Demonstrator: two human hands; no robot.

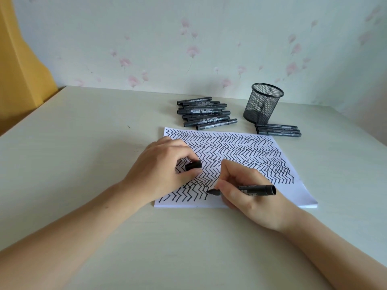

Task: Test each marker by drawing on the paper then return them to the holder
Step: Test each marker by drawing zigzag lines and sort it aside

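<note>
Right hand (249, 191) grip clamped on uncapped black marker (254, 190), tip on zigzag-covered paper (289, 191); left hand (161, 170) pinches its cap (193, 165) just beside; mesh holder (262, 103) well beyond.

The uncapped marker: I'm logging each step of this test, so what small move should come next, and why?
Probably draw a short stroke. The right hand holds the marker with its tip at the paper, beside the last zigzag row, while the left hand pinches the cap. Capping comes after; the mesh holder looks empty.
</note>
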